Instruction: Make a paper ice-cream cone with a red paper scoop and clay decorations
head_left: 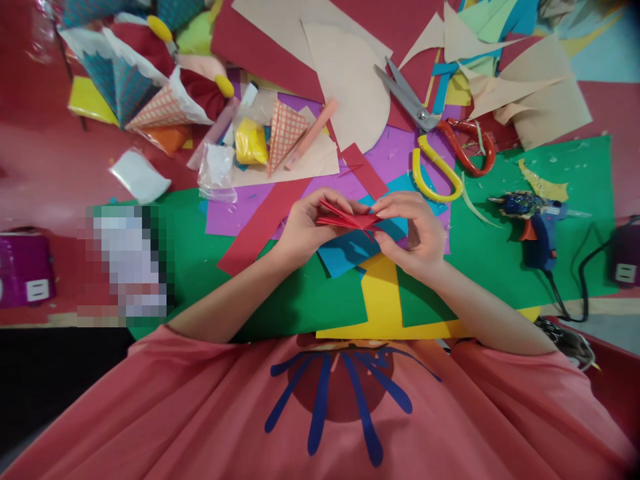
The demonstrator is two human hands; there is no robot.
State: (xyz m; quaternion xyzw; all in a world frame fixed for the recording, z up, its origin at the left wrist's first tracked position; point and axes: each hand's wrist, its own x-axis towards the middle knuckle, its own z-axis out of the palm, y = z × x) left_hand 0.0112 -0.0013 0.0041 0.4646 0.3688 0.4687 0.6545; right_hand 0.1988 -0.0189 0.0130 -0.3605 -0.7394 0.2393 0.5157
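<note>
Left hand [311, 225], folded red paper [345, 219] and right hand [419, 233] meet, centre.
The left hand grips the paper's left end above a blue sheet [339, 259]; the right hand narrowly pinches its right end. Handling the splayed layers well likely calls for aligned edges and light, even pressure.

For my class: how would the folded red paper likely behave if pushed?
The folded red paper looks thin-layered, so it is probably light. Its layers fan apart, so they would likely flex when pressed, though the folds may add some stiffness.
</note>
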